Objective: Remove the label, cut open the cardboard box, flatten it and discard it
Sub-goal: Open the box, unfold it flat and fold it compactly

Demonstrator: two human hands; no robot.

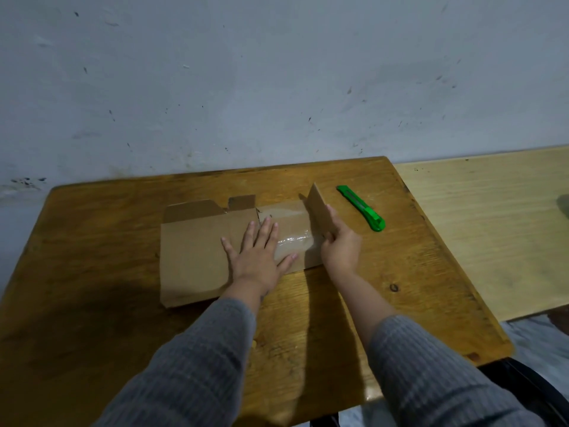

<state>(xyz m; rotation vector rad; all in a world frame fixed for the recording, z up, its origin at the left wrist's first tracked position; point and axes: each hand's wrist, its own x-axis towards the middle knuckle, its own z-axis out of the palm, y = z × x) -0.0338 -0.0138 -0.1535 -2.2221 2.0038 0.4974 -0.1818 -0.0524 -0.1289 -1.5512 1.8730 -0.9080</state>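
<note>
A brown cardboard box (194, 254) lies cut open and spread flat on the wooden table (92, 303). A strip of clear tape (292, 238) shines on its right part. My left hand (258, 254) rests palm down on the middle of the cardboard, fingers spread. My right hand (340, 241) grips the box's rightmost panel (320, 211), which stands up almost vertical from the table. A green utility knife (361, 208) lies on the table just to the right of that panel, apart from both hands. No label is visible on the box.
A pale wooden board or bench (492, 226) adjoins the table on the right. A marked grey-white wall (277, 87) stands right behind the table. A dark chair part (529, 386) shows at the lower right.
</note>
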